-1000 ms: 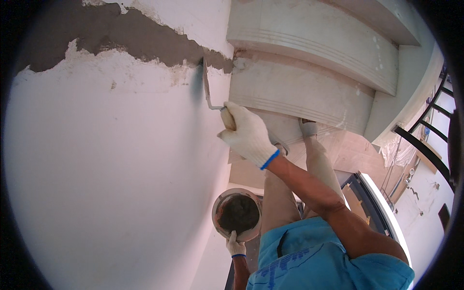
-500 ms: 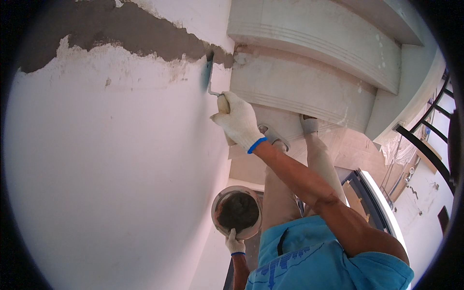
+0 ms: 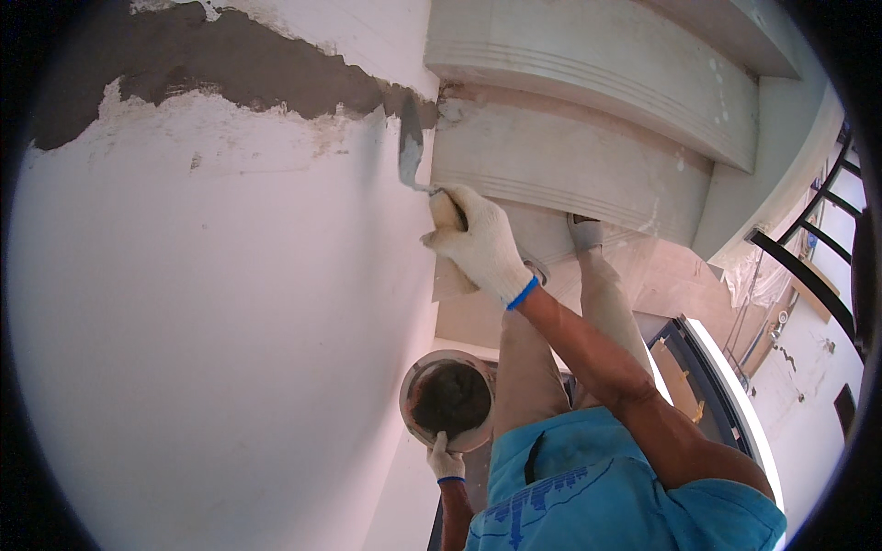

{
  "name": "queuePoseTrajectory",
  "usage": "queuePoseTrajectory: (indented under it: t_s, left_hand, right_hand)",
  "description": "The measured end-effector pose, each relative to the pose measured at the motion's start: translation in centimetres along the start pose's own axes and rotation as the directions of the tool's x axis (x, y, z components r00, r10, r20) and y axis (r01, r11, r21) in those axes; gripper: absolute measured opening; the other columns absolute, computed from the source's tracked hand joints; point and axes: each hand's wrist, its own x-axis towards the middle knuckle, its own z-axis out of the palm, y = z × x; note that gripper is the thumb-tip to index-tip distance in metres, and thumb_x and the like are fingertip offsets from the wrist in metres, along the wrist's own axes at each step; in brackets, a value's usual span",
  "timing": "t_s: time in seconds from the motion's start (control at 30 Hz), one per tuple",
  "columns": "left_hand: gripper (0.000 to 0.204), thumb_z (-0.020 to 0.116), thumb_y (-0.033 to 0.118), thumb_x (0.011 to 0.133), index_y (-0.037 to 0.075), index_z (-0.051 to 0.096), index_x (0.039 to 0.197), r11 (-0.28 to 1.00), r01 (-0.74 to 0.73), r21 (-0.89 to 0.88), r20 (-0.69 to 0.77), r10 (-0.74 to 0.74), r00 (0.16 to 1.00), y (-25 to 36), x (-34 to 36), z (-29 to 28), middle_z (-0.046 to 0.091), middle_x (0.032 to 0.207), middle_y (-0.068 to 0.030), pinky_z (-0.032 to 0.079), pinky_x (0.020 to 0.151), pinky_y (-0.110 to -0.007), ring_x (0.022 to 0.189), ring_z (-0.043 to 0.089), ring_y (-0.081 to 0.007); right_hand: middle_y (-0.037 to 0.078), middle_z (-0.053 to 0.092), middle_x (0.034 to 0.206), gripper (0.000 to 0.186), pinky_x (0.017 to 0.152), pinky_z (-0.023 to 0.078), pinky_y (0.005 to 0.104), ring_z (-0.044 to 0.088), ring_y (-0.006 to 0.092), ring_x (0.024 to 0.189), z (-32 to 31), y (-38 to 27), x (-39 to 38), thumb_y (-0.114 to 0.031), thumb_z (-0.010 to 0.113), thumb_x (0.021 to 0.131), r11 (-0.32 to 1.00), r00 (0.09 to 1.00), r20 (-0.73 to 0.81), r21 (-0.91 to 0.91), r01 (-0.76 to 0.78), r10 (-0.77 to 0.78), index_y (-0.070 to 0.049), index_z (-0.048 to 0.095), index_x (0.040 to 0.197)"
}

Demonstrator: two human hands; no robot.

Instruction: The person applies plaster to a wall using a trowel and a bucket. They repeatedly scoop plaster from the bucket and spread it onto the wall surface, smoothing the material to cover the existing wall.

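Observation:
My right hand, in a white knit glove with a blue cuff, is closed round the handle of a trowel. The narrow metal blade points up along the wall, and its tip lies over the right end of a band of wet grey mortar. Grey smears cover part of the blade. Lower down, my left hand, also gloved, grips the near rim of a round bucket. Dark grey mortar sits inside it, with my left thumb over the edge.
A white wall fills the left side. Pale stone stairs rise ahead and to the right, meeting the wall at a corner. My sandalled foot stands by the lowest step. Black metal railing curves along the far right.
My right hand has drawn a little right and down, away from the wall. The trowel blade has turned and shows more of its face. The bucket has hardly moved.

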Motion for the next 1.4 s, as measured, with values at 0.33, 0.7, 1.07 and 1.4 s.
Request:
queuePoseTrajectory:
  t_s: [0.33,0.7,1.07,1.4]
  left_hand:
    - [0.043,0.067,0.002,0.099,-0.001,0.057,0.14,0.999,-0.023,-0.026,-0.018,0.023,1.0,0.4,-0.2,0.3,0.065,0.136,-0.0155,0.063,0.097,-0.048,0.121,0.067,-0.0316]
    - [0.046,0.068,0.003,0.099,0.003,0.056,0.143,1.0,0.002,0.009,-0.018,-0.002,1.0,0.2,-0.1,-0.2,0.066,0.136,-0.0131,0.061,0.098,-0.048,0.123,0.067,-0.0307]
    - [0.044,0.071,0.002,0.097,-0.002,0.058,0.139,1.0,-0.002,0.007,-0.023,0.002,1.0,1.4,0.4,0.8,0.066,0.131,-0.0155,0.063,0.094,-0.047,0.118,0.068,-0.032]
    - [0.041,0.071,0.002,0.097,-0.002,0.059,0.136,0.999,-0.042,0.005,-0.01,0.042,0.999,1.7,0.4,0.8,0.066,0.132,-0.0156,0.063,0.095,-0.047,0.117,0.069,-0.031]
  right_hand:
    - [0.021,0.067,0.09,0.036,0.078,0.053,0.0533,0.067,0.046,0.094,2.8,2.4,5.6,-0.02,0.083,0.076,0.987,0.999,-0.053,-0.16,-0.019,0.011,-0.004,0.06,0.099]
    - [0.026,0.065,0.106,0.046,0.08,0.056,0.055,0.069,0.0473,0.095,6.8,2.2,5.6,-0.02,0.081,0.081,0.953,1.0,-0.027,-0.302,-0.002,-0.006,-0.003,0.053,0.112]
    - [0.021,0.066,0.092,0.037,0.075,0.05,0.0541,0.066,0.045,0.09,3.2,1.4,4.4,-0.02,0.081,0.076,0.965,0.997,0.072,-0.262,0.028,-0.009,-0.004,0.052,0.093]
    - [0.022,0.07,0.094,0.046,0.08,0.054,0.0481,0.068,0.0441,0.092,0.5,2.8,2.1,-0.025,0.085,0.074,0.984,0.995,0.059,-0.16,-0.073,0.083,-0.003,0.065,0.109]
